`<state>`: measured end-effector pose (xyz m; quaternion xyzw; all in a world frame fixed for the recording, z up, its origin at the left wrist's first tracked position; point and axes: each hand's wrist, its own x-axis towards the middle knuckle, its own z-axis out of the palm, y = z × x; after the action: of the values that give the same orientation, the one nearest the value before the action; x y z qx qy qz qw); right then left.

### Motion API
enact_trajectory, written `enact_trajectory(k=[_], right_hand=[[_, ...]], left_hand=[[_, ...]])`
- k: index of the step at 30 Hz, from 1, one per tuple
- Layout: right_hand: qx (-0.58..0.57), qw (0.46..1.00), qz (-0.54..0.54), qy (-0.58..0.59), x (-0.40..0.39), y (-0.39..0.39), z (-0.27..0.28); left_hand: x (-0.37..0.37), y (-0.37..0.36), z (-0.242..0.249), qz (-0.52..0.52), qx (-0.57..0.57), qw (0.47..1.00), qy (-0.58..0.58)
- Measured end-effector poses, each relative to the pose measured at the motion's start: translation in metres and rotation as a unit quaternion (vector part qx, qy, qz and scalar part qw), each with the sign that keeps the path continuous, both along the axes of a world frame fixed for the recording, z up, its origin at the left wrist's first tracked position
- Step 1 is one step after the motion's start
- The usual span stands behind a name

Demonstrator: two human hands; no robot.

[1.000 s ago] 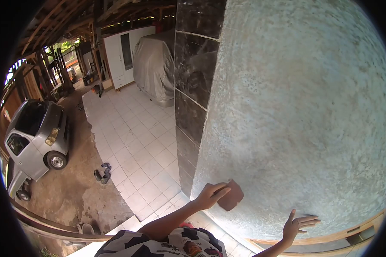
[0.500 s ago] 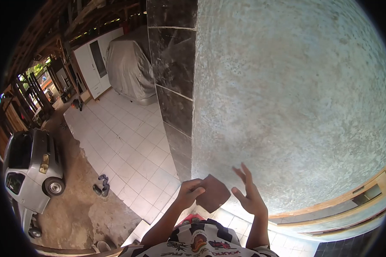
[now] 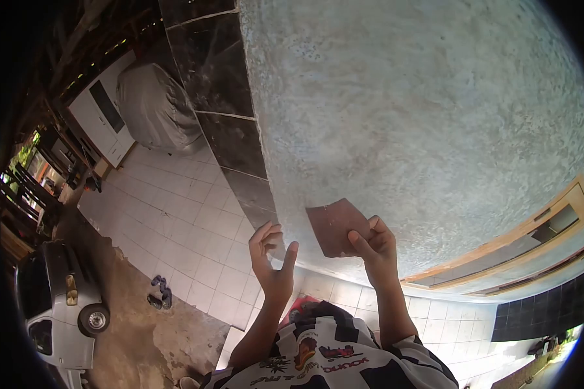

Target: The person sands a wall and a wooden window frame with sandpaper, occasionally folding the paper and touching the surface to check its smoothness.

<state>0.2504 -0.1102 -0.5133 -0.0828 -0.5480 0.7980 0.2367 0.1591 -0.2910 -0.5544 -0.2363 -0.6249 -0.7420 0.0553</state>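
Observation:
A reddish-brown, roughly square sheet of sandpaper (image 3: pixel 334 227) with a few pale specks is up in front of the plastered wall (image 3: pixel 402 129). My right hand (image 3: pixel 379 253) pinches it at its right edge, thumb lying on the near face and fingers behind. To the left of the sheet, my left hand (image 3: pixel 272 262) is raised and holds nothing, its thumb apart from the curved fingers. Behind that hand is the lower end of the black tiled wall edge (image 3: pixel 224 97).
A wood-framed window (image 3: pixel 499 253) runs along the wall at right. Pale floor tiles (image 3: pixel 188 220) spread to the left, with sandals (image 3: pixel 159 292) on the bare ground beside them. Farther off stand a silver car (image 3: pixel 68 311), a white cabinet (image 3: pixel 100 120) and a grey-covered bulk (image 3: pixel 156 107).
The sandpaper has passed from my left hand to my right and moved up. My left hand has let go and opened. The view has turned, shifting the tiled edge leftward.

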Motion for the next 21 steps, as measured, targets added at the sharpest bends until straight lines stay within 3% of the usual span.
enact_trajectory(k=[1,3,5,8,15,21], right_hand=[[-0.001,1.0,-0.007,-0.006,0.003,-0.003,-0.003],[-0.056,0.998,-0.034,-0.007,0.008,-0.01,-0.006],[-0.082,0.995,-0.053,-0.012,0.017,-0.018,-0.011],[-0.149,0.987,-0.06,-0.018,0.021,-0.023,-0.014],[-0.168,0.983,-0.075,0.011,0.029,-0.016,-0.017],[-0.072,0.991,-0.108,-0.02,0.046,0.009,-0.025]], left_hand=[[0.008,0.001,0.0,0.133,-0.09,0.983,0.084],[0.021,0.002,0.0,0.104,-0.077,0.989,0.078],[0.036,0.011,0.002,0.029,-0.147,0.973,0.173],[0.042,0.026,0.01,0.031,-0.14,0.978,0.155],[0.044,0.041,0.01,0.032,-0.164,0.969,0.182],[0.049,0.065,0.015,-0.002,-0.185,0.968,0.171]])
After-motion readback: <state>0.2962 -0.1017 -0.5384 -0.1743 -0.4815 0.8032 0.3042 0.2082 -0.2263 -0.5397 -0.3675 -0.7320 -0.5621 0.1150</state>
